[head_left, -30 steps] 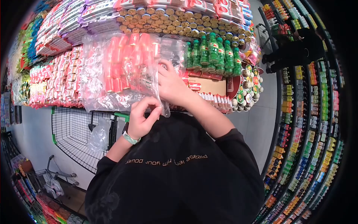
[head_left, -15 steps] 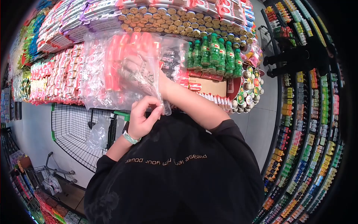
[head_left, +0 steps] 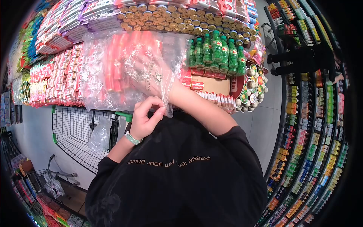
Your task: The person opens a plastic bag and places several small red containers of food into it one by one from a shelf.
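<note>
A large clear plastic bag (head_left: 98, 72) lies over the packed goods, with several red packages (head_left: 118, 62) showing through its film. My left hand (head_left: 145, 117) pinches the edge of the bag between thumb and fingers, near my chest. My right hand (head_left: 145, 72) is inside the bag, beside the red packages. Its fingers are blurred by the film, and whether they grip anything cannot be made out.
Green bottles (head_left: 216, 51) stand right of the bag, with stacked cans (head_left: 166, 19) behind. A shopping cart (head_left: 72, 128) holding a crumpled plastic bag (head_left: 100, 134) is at the left. A person in dark clothes (head_left: 310, 58) is by the right shelves (head_left: 302, 143).
My right hand has shifted inside the bag, toward me and slightly right, and the film has creased around it. My left hand keeps its pinch. The person at the right has a hand at the shelf.
</note>
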The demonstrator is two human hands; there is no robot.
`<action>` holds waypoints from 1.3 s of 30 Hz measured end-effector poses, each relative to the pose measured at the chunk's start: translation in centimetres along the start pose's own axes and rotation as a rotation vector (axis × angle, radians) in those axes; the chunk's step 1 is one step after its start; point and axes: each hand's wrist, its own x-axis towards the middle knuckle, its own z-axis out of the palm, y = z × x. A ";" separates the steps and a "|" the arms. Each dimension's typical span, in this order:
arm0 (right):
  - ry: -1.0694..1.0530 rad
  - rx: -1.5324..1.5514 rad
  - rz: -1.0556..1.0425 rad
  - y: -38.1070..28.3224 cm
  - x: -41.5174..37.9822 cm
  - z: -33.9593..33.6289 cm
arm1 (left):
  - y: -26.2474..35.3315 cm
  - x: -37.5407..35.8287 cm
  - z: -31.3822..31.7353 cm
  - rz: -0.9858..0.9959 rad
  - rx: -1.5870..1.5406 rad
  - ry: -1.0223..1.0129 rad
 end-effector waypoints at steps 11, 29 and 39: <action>0.203 0.206 0.931 0.5 -15.3 -5.8 | -0.6 0.0 0.2 -0.052 0.002 0.008; -0.077 -0.030 1.011 0.3 -14.7 -4.1 | -0.5 0.3 0.2 -0.052 0.021 -0.030; -0.071 -0.103 1.056 0.5 -14.4 -4.5 | -0.3 0.3 -0.1 -0.051 0.023 -0.027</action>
